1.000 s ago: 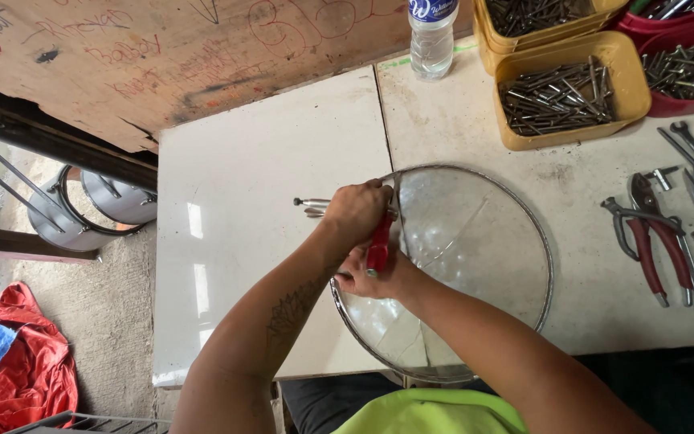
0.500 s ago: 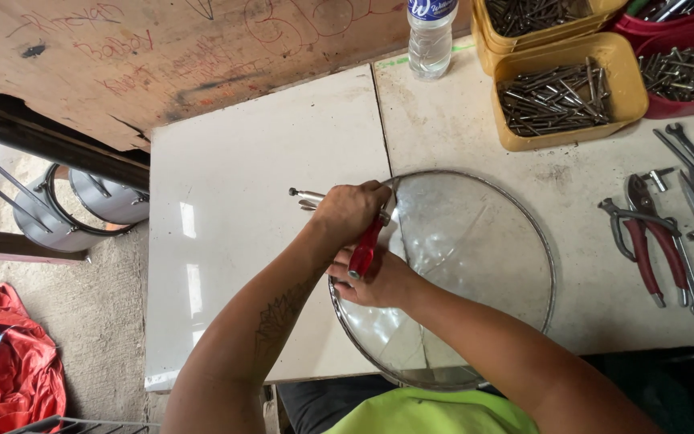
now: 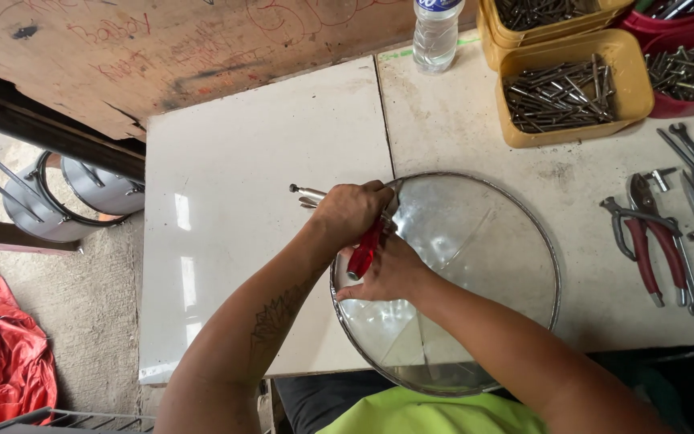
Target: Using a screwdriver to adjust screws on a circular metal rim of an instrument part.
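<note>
The left hand [image 3: 353, 213] closes around locking pliers [image 3: 308, 194] at the glass lid's [image 3: 475, 265] 10 o'clock rim. The right hand [image 3: 391, 273], touching it, grips a red-handled tool [image 3: 363, 255] over the glass. The lid lies flat on the white table [image 3: 242, 201]. At 3 o'clock lie red pliers [image 3: 644, 249].

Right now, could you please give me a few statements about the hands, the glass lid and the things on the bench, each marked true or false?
1. Both hands meet at the left rim of the glass lid. True.
2. The right hand holds a blue-handled tool. False: the red-handled tool it touches is red.
3. The left hand grips a metal tool pointing left. True.
4. The yellow tray is empty. False: it holds metal rods.
5. A water bottle stands at the bench's far edge. True.
</note>
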